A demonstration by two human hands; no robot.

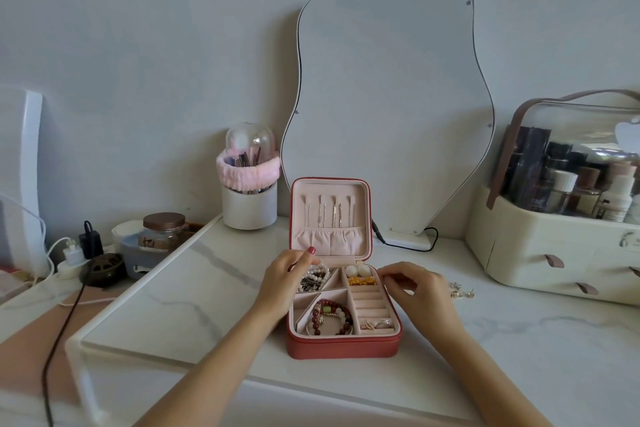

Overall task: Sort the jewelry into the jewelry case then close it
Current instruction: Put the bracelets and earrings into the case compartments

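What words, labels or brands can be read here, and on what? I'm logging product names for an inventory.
None can be read with confidence.
Jar label: dark handwritten marks, too blurred to read.
Bottles in the clear-lidded organizer: printed labels, too small to read.
Organizer lid: a white apple-shaped sticker, no letters.
Jewelry case: no text visible.
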